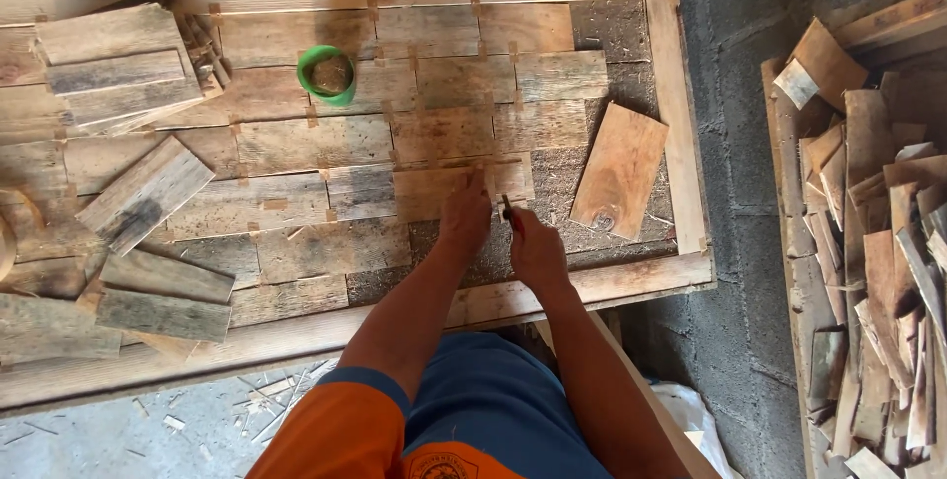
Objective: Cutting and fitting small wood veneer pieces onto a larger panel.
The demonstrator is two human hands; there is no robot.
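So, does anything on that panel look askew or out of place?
Yes: one loose plank lies tilted across the bare patch at the frame's right end, not squared with the laid rows. Several more boards lie slanted on the left.

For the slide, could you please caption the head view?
Left hand steadies a wood piece while right hand holds a small tool.

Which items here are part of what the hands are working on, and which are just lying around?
In use:
- left hand pressing the weathered wooden plank
- right hand holding a small dark tool; what kind is unclear
- large wooden frame panel

Lying about:
- green plastic cup
- loose reddish board
- stacked grey planks
- heap of wood offcuts
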